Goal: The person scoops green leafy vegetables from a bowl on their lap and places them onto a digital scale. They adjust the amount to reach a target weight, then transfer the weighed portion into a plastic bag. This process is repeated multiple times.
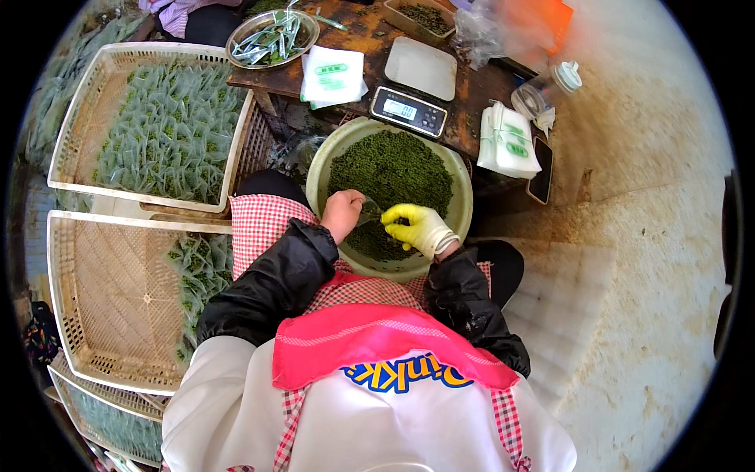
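My bare left hand (343, 213) pinches a small clear plastic bag (370, 213) over a pale green basin (317, 171). My right hand (420, 228), in a white glove with yellow-coated fingers, is at the bag's right side with curled fingertips. Whether those fingers grip the bag or hold something is too small to tell. Small round green berries (389, 168), like green peppercorns, fill much of the basin beneath both hands. The basin sits between my knees, against the checked apron (265, 227).
Left stand plastic crates (138, 207) (112, 380) of filled bags. On the wooden table (360, 29) are a digital scale (420, 71), bag stacks (334, 74) (508, 138), a metal bowl (236, 56), a lidded jar (534, 97) and a phone (541, 171). Another person (194, 20) sits beyond.
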Tool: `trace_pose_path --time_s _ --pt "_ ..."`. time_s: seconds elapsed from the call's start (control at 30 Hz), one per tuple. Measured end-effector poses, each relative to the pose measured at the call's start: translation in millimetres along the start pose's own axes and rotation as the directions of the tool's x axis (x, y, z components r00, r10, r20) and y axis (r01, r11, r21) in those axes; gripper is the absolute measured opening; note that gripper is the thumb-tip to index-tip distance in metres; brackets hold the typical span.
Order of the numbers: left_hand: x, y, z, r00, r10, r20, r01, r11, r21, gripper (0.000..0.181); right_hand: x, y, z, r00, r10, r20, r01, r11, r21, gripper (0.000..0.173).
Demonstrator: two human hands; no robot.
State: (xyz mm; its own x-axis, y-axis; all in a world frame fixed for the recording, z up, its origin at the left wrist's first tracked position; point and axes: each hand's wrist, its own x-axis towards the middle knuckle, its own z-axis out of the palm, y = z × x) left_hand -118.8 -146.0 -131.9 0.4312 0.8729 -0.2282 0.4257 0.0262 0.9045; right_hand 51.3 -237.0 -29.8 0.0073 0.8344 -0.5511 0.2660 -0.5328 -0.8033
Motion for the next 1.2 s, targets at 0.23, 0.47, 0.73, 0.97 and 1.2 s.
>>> trace_pose_path --time_s 0.23,0.47,0.73,0.97,1.2 --pt "-5 8 0 0.998 -0.022 0.059 0.028 0.994 -0.106 0.02 7 1 13 0.802 -0.573 -0.166 0.473 0.78 -0.409 0.039" --pt "-8 15 1 0.988 -0.087 0.13 0.12 0.953 -0.279 0.019 31 74 38 0.895 -0.182 -0.408 0.097 0.97 -0.221 0.062" --pt "-6 7 -2 0.998 0.058 0.017 -0.057 0.995 -0.087 0.017 6 31 42 0.768 -0.463 -0.443 0.284 0.866 -0.412 0.031" --pt "-10 10 -4 0.994 -0.015 0.104 0.041 0.968 -0.246 0.018 -4 4 46 0.829 -0.46 -0.318 0.351 0.87 -0.346 0.052" --pt "-14 18 -9 0.977 -0.058 0.208 0.151 0.869 -0.471 0.019 -23 17 42 0.725 -0.582 -0.367 0.587 0.802 -0.11 0.054"
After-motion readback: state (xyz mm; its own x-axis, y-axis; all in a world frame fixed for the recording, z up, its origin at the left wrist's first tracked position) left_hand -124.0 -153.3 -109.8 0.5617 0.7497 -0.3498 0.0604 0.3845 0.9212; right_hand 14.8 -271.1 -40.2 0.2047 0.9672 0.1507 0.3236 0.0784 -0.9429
